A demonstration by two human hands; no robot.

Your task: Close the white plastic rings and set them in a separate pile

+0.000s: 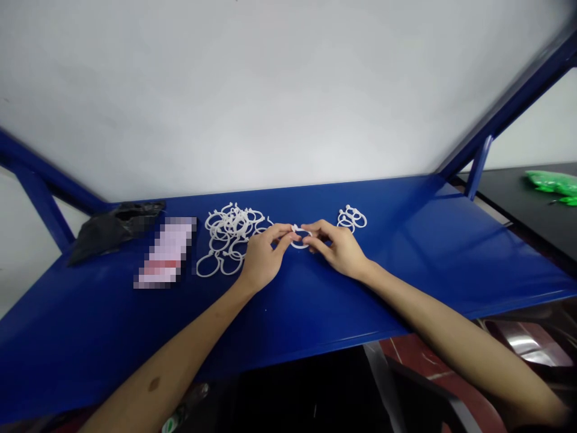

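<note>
Both my hands meet over the middle of a blue table (406, 252) and pinch one white plastic ring (300, 238) between them. My left hand (264, 255) grips the ring's left side with thumb and fingers closed. My right hand (339, 246) pinches its right side. A large pile of several white rings (228, 237) lies just left of my left hand. A small cluster of white rings (351, 218) sits behind my right hand.
A black plastic bag (112, 228) lies at the table's far left, with a blurred flat object (166, 251) beside it. Blue frame struts (509, 108) rise at both sides. A black table at right holds something green (552, 183).
</note>
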